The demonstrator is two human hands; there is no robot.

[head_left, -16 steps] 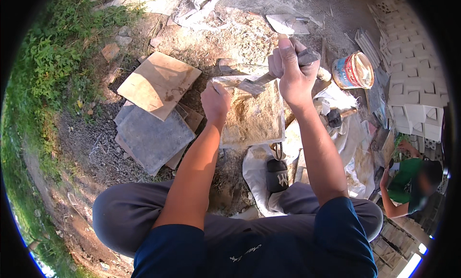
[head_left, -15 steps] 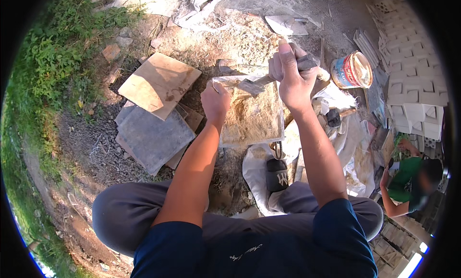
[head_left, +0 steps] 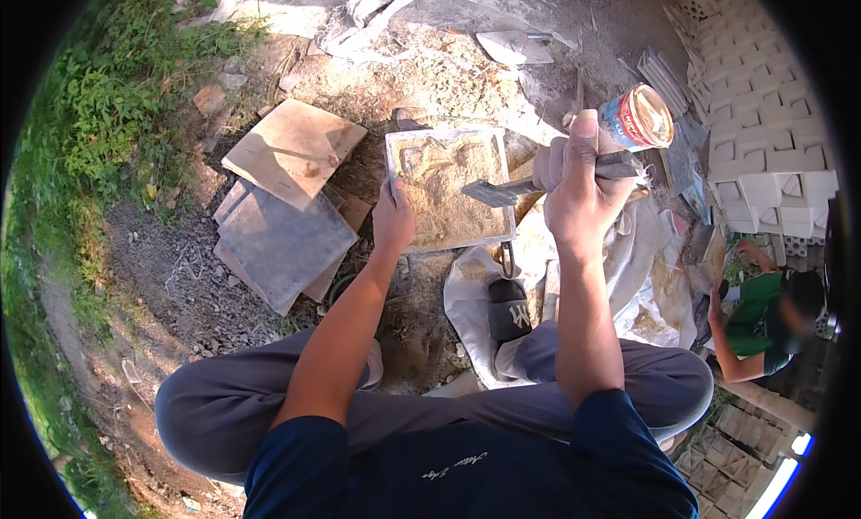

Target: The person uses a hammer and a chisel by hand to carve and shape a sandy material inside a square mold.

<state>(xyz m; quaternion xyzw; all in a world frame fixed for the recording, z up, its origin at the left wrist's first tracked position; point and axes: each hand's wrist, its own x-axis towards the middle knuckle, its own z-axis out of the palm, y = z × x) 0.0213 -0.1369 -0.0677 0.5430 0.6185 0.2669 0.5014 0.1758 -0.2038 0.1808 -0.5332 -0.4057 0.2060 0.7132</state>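
Observation:
In front of me lies a square, shallow slab (head_left: 469, 239) with a pale raised rim, its inside spread with rough, sandy tan material (head_left: 448, 183). My left hand (head_left: 395, 221) is closed on the slab's left edge, thumb on the rim and the other fingers mostly hidden. My right hand (head_left: 583, 191) is wrapped round the handle of a flat grey scraper (head_left: 491, 193), thumb pointing up. The scraper's blade reaches over the right part of the tan material; whether it touches cannot be told. Much of the handle is hidden by my fingers.
Square tiles (head_left: 291, 241) lie stacked to the left, a beige one (head_left: 291, 151) on top. A paint bucket (head_left: 639, 120) stands beyond my right hand. White sacking (head_left: 628, 277) lies to the right. Pale blocks (head_left: 762, 133) are stacked far right, near another person (head_left: 762, 326) in green.
My right hand has moved right and nearer to me, and the scraper blade has shifted the same way. My left hand has slid from near the slab's upper left corner down its left edge.

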